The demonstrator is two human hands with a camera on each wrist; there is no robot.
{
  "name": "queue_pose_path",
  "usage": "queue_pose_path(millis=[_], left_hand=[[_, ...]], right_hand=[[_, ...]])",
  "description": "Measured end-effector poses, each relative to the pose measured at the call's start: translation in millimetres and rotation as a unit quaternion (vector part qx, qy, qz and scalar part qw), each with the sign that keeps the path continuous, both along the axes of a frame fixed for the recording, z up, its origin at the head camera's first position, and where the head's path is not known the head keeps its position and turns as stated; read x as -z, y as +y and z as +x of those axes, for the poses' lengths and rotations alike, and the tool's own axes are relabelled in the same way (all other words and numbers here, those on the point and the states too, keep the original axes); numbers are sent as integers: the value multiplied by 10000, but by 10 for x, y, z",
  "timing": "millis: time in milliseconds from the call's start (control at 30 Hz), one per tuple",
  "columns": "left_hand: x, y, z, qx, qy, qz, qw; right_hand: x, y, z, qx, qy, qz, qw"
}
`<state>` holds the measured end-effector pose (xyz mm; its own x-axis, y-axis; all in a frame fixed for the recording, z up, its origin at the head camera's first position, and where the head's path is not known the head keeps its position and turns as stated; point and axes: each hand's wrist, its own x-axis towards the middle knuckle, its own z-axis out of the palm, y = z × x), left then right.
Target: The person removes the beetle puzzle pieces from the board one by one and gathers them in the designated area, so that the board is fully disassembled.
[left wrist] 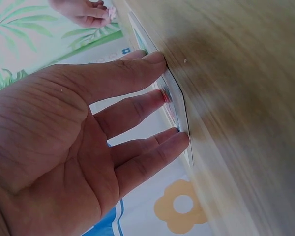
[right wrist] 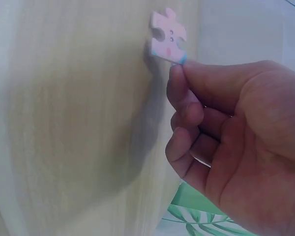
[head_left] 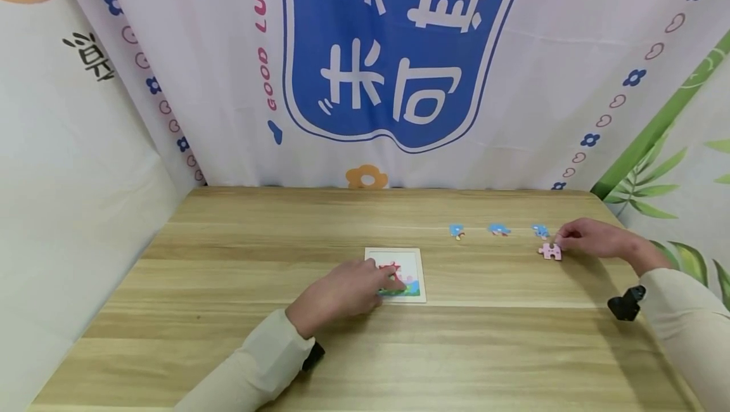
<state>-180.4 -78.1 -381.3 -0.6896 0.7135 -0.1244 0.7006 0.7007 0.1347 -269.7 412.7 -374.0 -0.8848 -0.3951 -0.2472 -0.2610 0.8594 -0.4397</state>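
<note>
Between thumb and forefinger, my right hand [head_left: 593,238] pinches a pink jigsaw piece [head_left: 550,251]. In the right wrist view this jigsaw piece [right wrist: 169,37] has small dots, a darker pink mark and a blue edge, and it is held up off the table. My left hand [head_left: 350,286] rests its fairly straight fingertips on a white-framed puzzle board [head_left: 422,279]. Red, green and blue picture parts show inside the frame, partly covered by the fingers. In the left wrist view the left hand [left wrist: 83,128] touches the board's near edge [left wrist: 183,105].
Three blue jigsaw pieces, a left one [head_left: 456,230], a middle one [head_left: 499,229] and a right one [head_left: 539,231], lie in a row on the wooden table [head_left: 239,272]. The right one is close to my right hand. A printed curtain [head_left: 228,82] hangs along the table's back edge.
</note>
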Motion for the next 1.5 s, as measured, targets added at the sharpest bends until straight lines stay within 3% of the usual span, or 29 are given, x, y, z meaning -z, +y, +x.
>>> queue_pose_path(millis=[433,933,1200,1500], left_hand=[[-1,7,-2,-8,16,-106,9999],[-29,36,-9,-149,-83,-215,9996],[-6,13,16,-83,-83,-26,9999],[-8,6,23,-63,53,18,10000]], right_hand=[[97,-35,-85,85,109,86,9999],[115,-69,-59,285,98,-62,9995],[138,-87,-37,324,165,-219,9991],[69,-288,40,385,914,-219,9948]])
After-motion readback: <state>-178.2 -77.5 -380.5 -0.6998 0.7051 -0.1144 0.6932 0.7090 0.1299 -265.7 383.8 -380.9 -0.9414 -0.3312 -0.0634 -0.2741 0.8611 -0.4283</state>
